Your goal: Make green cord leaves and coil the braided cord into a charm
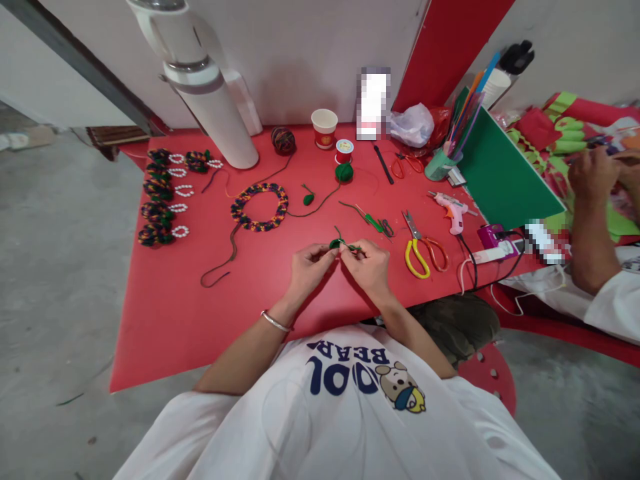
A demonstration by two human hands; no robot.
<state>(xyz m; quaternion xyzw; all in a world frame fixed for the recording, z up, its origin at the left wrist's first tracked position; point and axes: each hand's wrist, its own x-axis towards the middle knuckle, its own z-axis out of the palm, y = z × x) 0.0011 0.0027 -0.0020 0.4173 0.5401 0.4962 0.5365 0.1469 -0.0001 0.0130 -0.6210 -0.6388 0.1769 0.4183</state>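
My left hand (311, 268) pinches a small dark green crochet piece (336, 244) between thumb and fingers. Closed at the other side of the same piece, my right hand (369, 265) meets it at the fingertips. A thin light-coloured tip shows between the hands, too small to name for certain. Beyond them lies a green-handled crochet hook (373, 222). A small green leaf-shaped piece (309, 199) rests further back, near a ball of green yarn (344, 172). To the left lies a multicoloured crocheted ring (259, 207) with a loose yarn tail.
Yellow-and-orange-handled scissors (416, 248), a pink glue gun (454, 212) and a cup of pens (440, 165) stand or lie to the right. Dark crocheted bundles with beads (157, 190) line the left edge. A tall white flask (215, 107) stands behind. Another person's hand (595, 175) works beyond a green board (505, 163).
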